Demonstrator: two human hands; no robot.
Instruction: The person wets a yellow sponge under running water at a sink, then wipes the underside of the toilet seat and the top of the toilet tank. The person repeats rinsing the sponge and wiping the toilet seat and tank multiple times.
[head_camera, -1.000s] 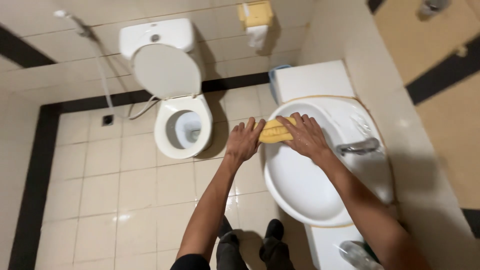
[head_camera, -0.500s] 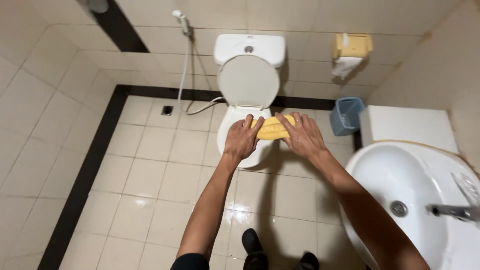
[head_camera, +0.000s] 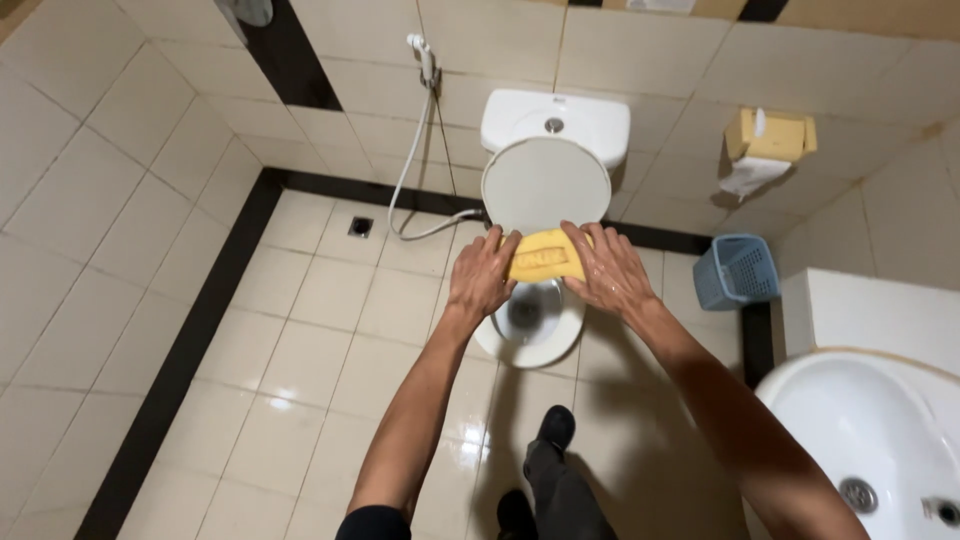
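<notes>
Left hand (head_camera: 482, 276) and right hand (head_camera: 608, 270) both pinch the ends of a yellow sponge (head_camera: 546, 255), held above the open toilet bowl (head_camera: 532, 322).

Left hand (head_camera: 482, 272) and right hand (head_camera: 610, 270) grip a yellow sponge (head_camera: 546, 256) above the toilet (head_camera: 545, 330).

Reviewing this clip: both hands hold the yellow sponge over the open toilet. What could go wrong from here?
1. The yellow sponge is pinched only at its ends by the left hand and right hand, right above the open toilet bowl; a slip could drop it in.
2. The right hand looks wet and shiny, so grip may be poor.
3. The floor tiles show glossy reflections near the black shoes; if wet, footing could be slippery.
</notes>
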